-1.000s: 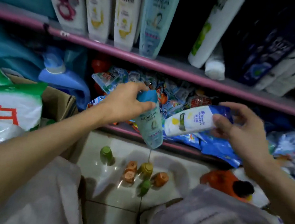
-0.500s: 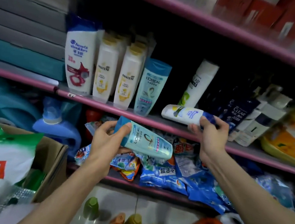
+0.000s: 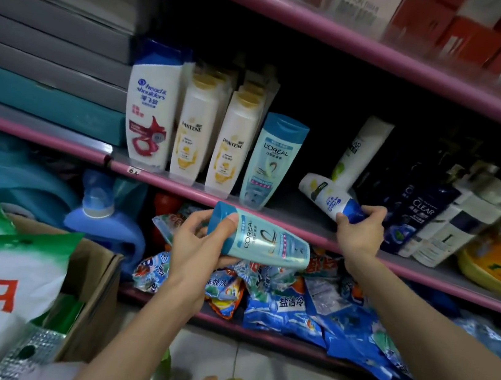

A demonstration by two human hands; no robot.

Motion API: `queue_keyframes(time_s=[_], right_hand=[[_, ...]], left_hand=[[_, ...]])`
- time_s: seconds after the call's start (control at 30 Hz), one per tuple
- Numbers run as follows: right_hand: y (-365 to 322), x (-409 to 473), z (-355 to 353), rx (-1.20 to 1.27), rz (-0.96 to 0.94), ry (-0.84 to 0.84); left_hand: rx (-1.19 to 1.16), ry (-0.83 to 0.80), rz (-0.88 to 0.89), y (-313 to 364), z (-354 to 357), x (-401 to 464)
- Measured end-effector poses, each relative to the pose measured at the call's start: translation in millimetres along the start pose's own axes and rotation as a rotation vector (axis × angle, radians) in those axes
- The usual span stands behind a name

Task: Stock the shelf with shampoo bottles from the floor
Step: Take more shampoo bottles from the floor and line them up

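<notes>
Head view – left hand grips L'Oréal bottle, right hand grips white bottle (Clear bottles beside)

A small shop — pink shelves crowded with branded shampoo bottles and detergent packets.

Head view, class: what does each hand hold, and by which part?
The left hand grips the teal L'Oreal bottle at its cap end. The right hand grips the white Head & Shoulders bottle by its blue cap end, over the shelf.
</notes>
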State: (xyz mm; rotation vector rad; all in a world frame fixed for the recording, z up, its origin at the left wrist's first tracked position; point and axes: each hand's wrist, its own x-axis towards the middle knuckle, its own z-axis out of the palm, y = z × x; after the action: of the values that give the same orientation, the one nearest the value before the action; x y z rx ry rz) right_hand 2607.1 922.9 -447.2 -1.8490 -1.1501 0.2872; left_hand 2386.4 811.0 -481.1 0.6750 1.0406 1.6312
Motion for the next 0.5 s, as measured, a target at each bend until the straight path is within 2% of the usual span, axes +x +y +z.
queue_keyframes(time_s=[0.1, 0.13, 0.2, 0.23, 0.27, 0.33, 0.37, 0.4, 0.5], right_hand=[[1, 2, -6, -0.152, 0.057, -0.076], [1, -1, -8, -0.156, 0.014, -0.072], [-2, -14, -15, -0.104, -0.204, -0.085], [-5, -22, -20, -0.063, -0.324, -0.169], [-10, -33, -25, -0.016, -0.402, -0.340], [-20, -57, -33, 0.018, -0.445, -0.813], [-23, -67, -34, 0.007, -0.450, -0.965], [-23, -74, -34, 0.000, -0.447, -1.036], [-20, -84, -34, 0.081, -0.394, -1.095]], left_hand=[[-0.017, -0.011, 0.006, 2, 4, 0], [-0.025, -0.017, 0.009, 2, 4, 1], [-0.014, -0.040, 0.027, 3, 6, 2], [0.008, -0.051, 0.043, 3, 6, 3], [0.031, -0.065, 0.064, 4, 7, 4], [0.068, -0.106, 0.120, 6, 9, 5], [0.082, -0.134, 0.140, 7, 11, 5], [0.085, -0.163, 0.149, 8, 13, 5], [0.029, -0.227, 0.156, 10, 18, 6]])
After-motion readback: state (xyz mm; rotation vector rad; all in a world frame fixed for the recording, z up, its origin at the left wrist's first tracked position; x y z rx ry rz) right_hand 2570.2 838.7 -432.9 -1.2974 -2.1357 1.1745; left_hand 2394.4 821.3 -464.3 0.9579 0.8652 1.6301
